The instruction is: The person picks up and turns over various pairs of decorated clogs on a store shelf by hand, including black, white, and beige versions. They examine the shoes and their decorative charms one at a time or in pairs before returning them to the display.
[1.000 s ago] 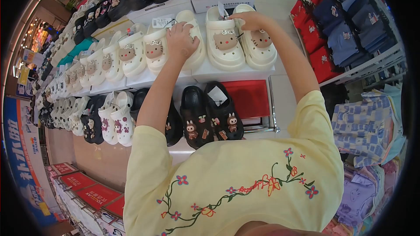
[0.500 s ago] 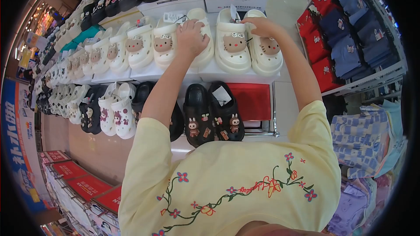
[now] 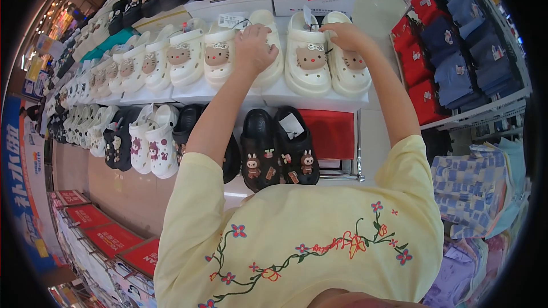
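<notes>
White clogs with a cat-face charm and bow stand in pairs on white boxes along the upper shelf. My left hand (image 3: 255,50) lies over a white clog (image 3: 274,73), fingers bent across its top and thumb at its side; the palm hides its charm. Beside it stands its mate (image 3: 219,71), a paper tag (image 3: 233,20) at its heel. At the row's right end, my right hand (image 3: 346,36) has its fingers closed at the opening of another white clog (image 3: 349,80), partly covering it. That pair's left clog (image 3: 308,77) stands close against it.
Black clogs with rabbit-like charms (image 3: 279,151) stand on the lower level, near my body. White clogs with purplish charms (image 3: 154,145) are farther left. A red panel (image 3: 328,134) lies below the right pair. Folded clothes (image 3: 456,51) fill a rack at right.
The whole view has shifted slightly to the right. Both hands stay at the same white clogs, with no clear movement of the shoes.
</notes>
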Action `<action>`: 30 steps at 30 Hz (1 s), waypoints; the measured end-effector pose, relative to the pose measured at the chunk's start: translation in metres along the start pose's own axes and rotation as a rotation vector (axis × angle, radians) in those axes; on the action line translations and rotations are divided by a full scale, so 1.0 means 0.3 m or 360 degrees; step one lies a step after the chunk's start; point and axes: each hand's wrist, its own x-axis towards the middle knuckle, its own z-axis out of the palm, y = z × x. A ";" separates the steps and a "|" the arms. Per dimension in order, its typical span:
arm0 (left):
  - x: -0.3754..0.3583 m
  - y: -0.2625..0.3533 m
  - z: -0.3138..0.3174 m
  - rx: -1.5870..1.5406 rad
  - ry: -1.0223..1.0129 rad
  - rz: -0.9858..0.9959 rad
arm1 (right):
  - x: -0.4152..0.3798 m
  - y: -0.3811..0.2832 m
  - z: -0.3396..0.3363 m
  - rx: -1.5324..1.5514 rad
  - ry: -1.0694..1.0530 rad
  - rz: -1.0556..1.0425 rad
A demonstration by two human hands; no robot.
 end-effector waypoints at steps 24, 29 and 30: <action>0.118 -0.124 -0.146 0.0299 -0.0973 -0.0462 | -0.015 -0.033 0.082 -0.0244 0.0479 0.0232; 0.139 -0.152 -0.118 0.0352 -0.1141 -0.0467 | -0.025 -0.032 0.088 -0.0175 0.0563 0.0176; 0.143 -0.188 -0.083 0.0340 -0.1136 -0.0440 | -0.027 -0.031 0.086 -0.0190 0.0566 0.0169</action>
